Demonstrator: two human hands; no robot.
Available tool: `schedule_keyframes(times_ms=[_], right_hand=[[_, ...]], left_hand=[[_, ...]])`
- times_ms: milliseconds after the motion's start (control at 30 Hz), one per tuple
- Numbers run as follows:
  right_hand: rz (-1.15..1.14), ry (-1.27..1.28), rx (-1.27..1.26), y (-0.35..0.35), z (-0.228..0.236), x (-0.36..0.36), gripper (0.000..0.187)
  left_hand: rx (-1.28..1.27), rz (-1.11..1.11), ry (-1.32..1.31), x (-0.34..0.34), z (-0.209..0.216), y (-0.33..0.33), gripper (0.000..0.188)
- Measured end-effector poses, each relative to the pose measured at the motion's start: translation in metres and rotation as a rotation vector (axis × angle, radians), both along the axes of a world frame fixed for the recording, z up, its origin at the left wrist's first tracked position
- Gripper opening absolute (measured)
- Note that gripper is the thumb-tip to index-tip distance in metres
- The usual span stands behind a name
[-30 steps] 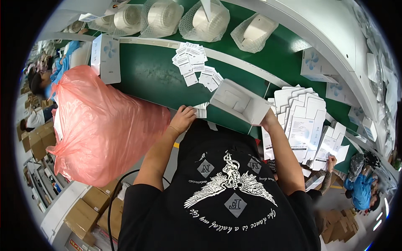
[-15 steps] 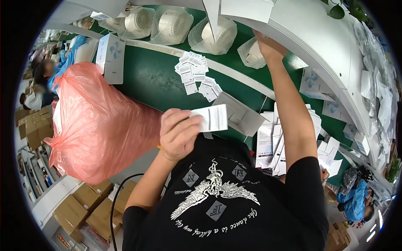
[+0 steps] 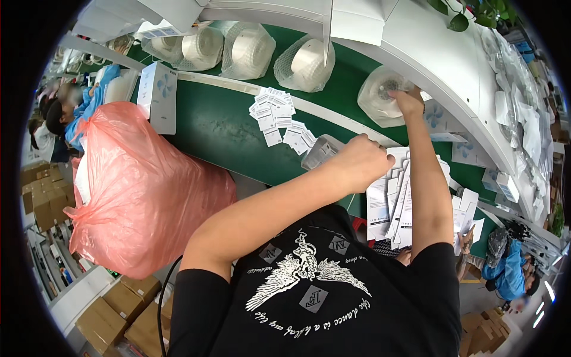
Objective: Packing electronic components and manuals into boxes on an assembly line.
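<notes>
My right hand (image 3: 409,102) reaches forward on the green bench and grips the near edge of a bubble-wrapped white round device (image 3: 380,98), its thumb on the wrapping. My left hand (image 3: 364,163) is curled closed above the near edge of the bench, with its back toward me. What its fingers hold, if anything, is hidden. Just beside that hand, an open white carton (image 3: 324,152) is partly covered by my left forearm. Several small white printed cards (image 3: 275,113) lie in a loose pile to the left of the carton.
More bubble-wrapped devices (image 3: 248,52) stand along the back of the bench. Flattened white cartons (image 3: 389,199) are stacked under my right arm. A large pink plastic bag (image 3: 148,190) bulges at the left. White shelving (image 3: 443,68) overhangs the far right, and upright boxes (image 3: 157,98) stand at the left.
My left hand has moved right over the carton; the white card it held no longer shows. My right hand has moved right, and a wrapped device now shows in its grip.
</notes>
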State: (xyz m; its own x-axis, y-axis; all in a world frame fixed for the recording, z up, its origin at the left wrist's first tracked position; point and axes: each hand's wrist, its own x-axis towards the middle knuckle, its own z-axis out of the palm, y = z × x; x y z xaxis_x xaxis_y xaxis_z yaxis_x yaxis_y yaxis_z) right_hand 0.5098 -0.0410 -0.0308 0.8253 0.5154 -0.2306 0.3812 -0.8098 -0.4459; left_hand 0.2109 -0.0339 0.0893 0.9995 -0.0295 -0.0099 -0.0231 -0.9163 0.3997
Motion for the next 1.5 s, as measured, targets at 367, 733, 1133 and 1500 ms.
schedule_keyframes(times_ms=[367,733,1133,1500], right_hand=[[-0.238,-0.169,0.756,-0.224,0.116,-0.203,0.092],[-0.262,-0.473,0.688,-0.210,0.170,-0.358,0.102],[0.451,-0.391,0.347,-0.193,0.142,-0.360,0.071],[-0.100,-0.088,0.701,-0.206,0.158,-0.371,0.069]], left_hand=[[-0.256,0.483,0.066,-0.037,-0.035,0.055,0.054],[-0.293,0.357,0.308,-0.039,-0.033,0.091,0.049],[-0.280,0.291,0.424,-0.099,-0.064,0.100,0.023],[-0.032,-0.117,0.805,-0.049,-0.050,0.101,0.032]])
